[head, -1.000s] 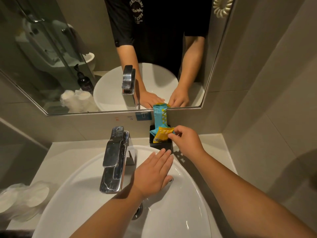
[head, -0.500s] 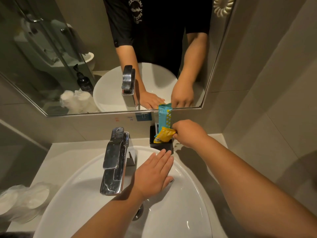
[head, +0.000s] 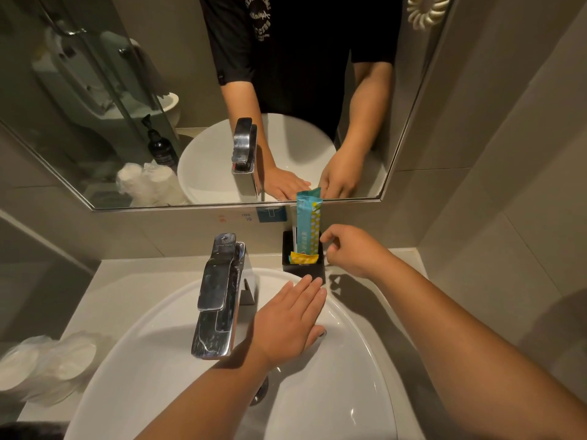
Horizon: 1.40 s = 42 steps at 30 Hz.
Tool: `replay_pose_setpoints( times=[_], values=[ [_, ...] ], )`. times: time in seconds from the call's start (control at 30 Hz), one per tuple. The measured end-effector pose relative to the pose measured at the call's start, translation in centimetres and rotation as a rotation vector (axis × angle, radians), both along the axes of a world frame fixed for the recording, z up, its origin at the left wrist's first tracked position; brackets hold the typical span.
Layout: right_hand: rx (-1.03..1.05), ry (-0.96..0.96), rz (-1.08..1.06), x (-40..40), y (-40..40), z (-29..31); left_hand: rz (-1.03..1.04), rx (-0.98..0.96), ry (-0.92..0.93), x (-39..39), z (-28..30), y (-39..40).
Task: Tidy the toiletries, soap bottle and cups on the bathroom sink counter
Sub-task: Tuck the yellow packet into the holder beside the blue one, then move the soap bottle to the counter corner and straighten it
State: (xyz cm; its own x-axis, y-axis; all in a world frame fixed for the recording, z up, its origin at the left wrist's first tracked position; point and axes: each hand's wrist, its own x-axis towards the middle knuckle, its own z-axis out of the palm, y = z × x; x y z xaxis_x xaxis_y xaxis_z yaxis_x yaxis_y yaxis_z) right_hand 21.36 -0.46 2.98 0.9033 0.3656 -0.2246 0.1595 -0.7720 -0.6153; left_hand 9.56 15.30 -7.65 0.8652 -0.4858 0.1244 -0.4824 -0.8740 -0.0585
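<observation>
The white basin (head: 349, 392) is leaned on by the left hand (head: 290, 322), laid flat with fingers spread and empty, probably for balance. The right hand (head: 349, 250) is held just beside the black holder (head: 317, 269), fingers loosely curled on nothing. A tall blue packet (head: 307, 223) stands inside; a yellow sachet (head: 303, 258) is tucked in front.

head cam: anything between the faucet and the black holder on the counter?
Nothing. In the head view the stretch from the faucet to the black holder is bare counter and basin rim. The left hand lies nearer the camera, on the basin.
</observation>
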Motion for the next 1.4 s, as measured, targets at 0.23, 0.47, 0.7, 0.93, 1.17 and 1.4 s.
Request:
replay_pose_setpoints(
  times=[0.23,0.47,0.7,0.93,1.17,1.4],
  values=[
    [0.105,-0.022,-0.023,-0.9,-0.8,-0.5,0.001,0.009,-0.011,0.1,0.1,0.0],
    [-0.195,-0.171,0.186,-2.9,-0.2,-2.9,0.007,0.008,-0.002,0.1,0.0,0.0],
    [-0.280,-0.215,0.219,-2.6,-0.2,-3.6,0.007,0.008,0.008,0.1,0.0,0.0],
    [-0.293,-0.435,0.179,-3.0,-1.9,-3.6,0.013,-0.008,0.038,0.1,0.3,0.0],
    [-0.440,-0.413,0.193,-5.1,-4.6,-4.2,0.030,-0.006,0.115,-0.2,0.9,-0.1],
    [-0.519,-0.331,0.182,-9.9,-5.7,-2.1,0.112,-0.015,0.180,-1.9,4.7,-1.2]
  ],
)
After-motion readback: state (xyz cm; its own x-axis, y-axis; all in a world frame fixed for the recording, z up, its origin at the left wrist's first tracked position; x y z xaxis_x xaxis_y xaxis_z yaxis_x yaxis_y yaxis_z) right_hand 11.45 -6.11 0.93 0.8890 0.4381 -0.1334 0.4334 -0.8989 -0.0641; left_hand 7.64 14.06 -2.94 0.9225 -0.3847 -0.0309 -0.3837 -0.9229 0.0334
